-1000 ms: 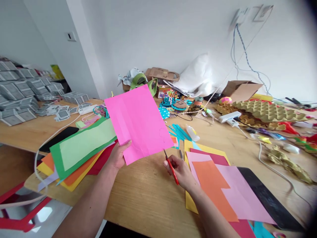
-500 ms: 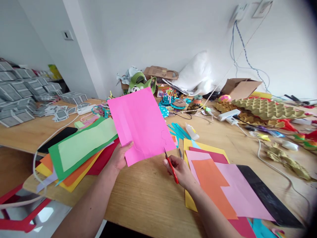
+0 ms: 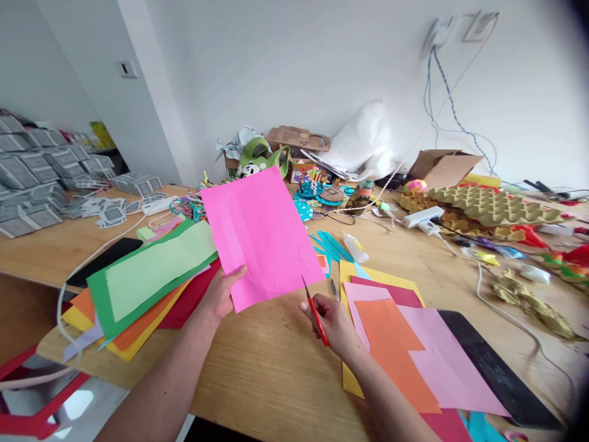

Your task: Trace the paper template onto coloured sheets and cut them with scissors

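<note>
My left hand point(image 3: 224, 293) grips a bright pink sheet of paper point(image 3: 257, 236) by its lower left edge, thumb on top, holding it up above the table. A faint drawn outline shows near the sheet's lower right corner. In my right hand point(image 3: 332, 322) is a pair of red-handled scissors point(image 3: 318, 319), its tips pointing up at the sheet's lower edge. Whether the blades touch the paper, I cannot tell. Just beyond my right hand lies a pen point(image 3: 334, 290) on the wooden table point(image 3: 271, 368).
To the left lie stacked coloured sheets, a green one point(image 3: 99, 294) among them; more, including an orange sheet point(image 3: 391, 331), overlap a black board point(image 3: 497, 374) at right. A glue bottle point(image 3: 355, 247), egg trays point(image 3: 497, 205) and a power strip point(image 3: 422, 217) sit farther back.
My view has shifted slightly. The right hand and scissors have moved a little down and left; the pink sheet stays in my left hand.
</note>
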Demonstrator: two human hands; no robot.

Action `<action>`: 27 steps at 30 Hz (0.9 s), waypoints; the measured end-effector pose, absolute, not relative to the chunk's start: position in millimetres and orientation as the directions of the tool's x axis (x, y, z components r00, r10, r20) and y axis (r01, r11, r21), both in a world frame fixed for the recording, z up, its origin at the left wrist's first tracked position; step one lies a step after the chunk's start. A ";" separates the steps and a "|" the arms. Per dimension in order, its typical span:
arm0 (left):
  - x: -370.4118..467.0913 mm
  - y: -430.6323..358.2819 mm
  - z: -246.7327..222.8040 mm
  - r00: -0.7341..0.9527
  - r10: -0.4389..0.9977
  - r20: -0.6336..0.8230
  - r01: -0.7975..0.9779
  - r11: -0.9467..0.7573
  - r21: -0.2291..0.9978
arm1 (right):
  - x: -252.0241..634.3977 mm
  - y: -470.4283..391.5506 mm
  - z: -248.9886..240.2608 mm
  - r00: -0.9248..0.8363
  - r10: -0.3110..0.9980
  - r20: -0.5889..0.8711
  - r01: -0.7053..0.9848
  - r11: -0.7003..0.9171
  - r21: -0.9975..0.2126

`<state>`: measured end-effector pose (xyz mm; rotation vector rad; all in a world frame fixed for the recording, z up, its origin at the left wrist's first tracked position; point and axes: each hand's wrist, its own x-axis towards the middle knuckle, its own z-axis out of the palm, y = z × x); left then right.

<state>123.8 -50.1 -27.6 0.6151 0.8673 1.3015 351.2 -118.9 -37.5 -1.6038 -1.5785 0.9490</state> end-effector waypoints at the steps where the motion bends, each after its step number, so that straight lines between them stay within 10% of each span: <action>1: 123.8 -50.3 -27.9 0.043 0.978 -0.202 -0.562 0.191 0.805 | 351.6 -118.8 -38.2 -0.009 0.999 -0.031 0.504 -0.023 -0.863; 27: 129.1 -52.8 -28.8 0.061 0.979 -0.194 -0.482 0.199 0.853 | 357.1 -117.6 -30.1 -0.043 0.967 -0.253 0.316 -0.227 -0.921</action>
